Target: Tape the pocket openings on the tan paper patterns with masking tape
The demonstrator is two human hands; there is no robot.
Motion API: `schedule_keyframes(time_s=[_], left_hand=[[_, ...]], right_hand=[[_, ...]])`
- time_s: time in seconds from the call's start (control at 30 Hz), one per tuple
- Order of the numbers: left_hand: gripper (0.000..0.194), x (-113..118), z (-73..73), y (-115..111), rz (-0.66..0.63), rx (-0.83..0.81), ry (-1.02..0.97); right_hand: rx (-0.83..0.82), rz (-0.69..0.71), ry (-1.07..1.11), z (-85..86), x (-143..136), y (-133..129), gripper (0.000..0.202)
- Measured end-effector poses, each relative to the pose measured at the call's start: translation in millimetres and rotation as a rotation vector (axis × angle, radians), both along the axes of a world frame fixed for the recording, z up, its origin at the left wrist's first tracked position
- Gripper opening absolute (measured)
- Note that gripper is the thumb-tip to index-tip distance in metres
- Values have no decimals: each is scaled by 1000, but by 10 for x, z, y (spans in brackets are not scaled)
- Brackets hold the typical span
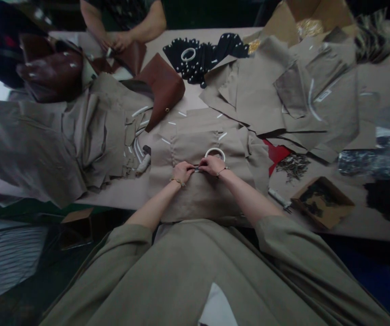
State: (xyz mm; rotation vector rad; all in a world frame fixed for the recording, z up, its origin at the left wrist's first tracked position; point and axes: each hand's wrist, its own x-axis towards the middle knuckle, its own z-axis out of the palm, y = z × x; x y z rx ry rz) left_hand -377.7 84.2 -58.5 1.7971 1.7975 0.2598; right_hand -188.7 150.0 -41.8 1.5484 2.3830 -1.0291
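My left hand (pixel 182 172) and my right hand (pixel 213 165) meet over a taupe fabric panel (pixel 195 199) lying flat in front of me. Fingertips of both hands pinch the ends of a small, dark, narrow piece with a pale edge (pixel 197 169), too small to name. A roll of white tape (pixel 222 153) lies just beyond my right hand, partly covered by it. Short white strips (pixel 222 136) are stuck on the fabric farther up. To the left of the panel rests a hammer (pixel 143 165) with a pale wrapped part.
Taupe fabric pieces pile at left (pixel 72 131) and right (pixel 320 99). A cardboard tray of dark parts (pixel 342 210), loose metal pieces (pixel 293 166) and a pen-like tool (pixel 279 198) lie right. Across the table, another person's hands (pixel 118 41) handle brown leather (pixel 132 56).
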Motion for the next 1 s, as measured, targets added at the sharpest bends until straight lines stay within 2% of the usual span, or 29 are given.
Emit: schedule_keyframes(time_s=[0.1, 0.2, 0.3, 0.37, 0.5, 0.6, 0.67, 0.73, 0.8, 0.9, 1.0], left_hand=[[21, 38, -38, -35, -32, 21, 65], [25, -19, -18, -10, -134, 10, 127], [24, -153, 58, 143, -284, -32, 155], [22, -215, 114, 312, -324, -75, 164], [27, -145, 178, 668, -270, -234, 219], [33, -15, 208, 775, -216, -307, 250], [32, 28, 253, 712, -195, -286, 255], [30, 28, 320, 549, -188, -206, 209], [33, 23, 401, 324, -166, -93, 8], [44, 96, 537, -23, -123, 87, -429], [25, 265, 681, -290, -91, 216, -587]], right_hand=[[-20, -34, -34, 12, -43, 13, 25], [-36, -81, -85, 65, -126, 12, 25], [-42, -124, -170, 131, -245, 9, 23], [-52, -129, -217, 164, -316, 13, 22], [-49, -77, -232, 179, -338, 26, 26], [-1, 42, -171, 194, -216, -24, 25], [53, 90, -89, 243, -86, -130, 25], [102, 55, 33, 325, 49, -302, 38], [128, -30, 165, 423, 159, -518, 55], [116, -122, 304, 551, 238, -841, 73], [88, -156, 347, 621, 242, -1069, 76]])
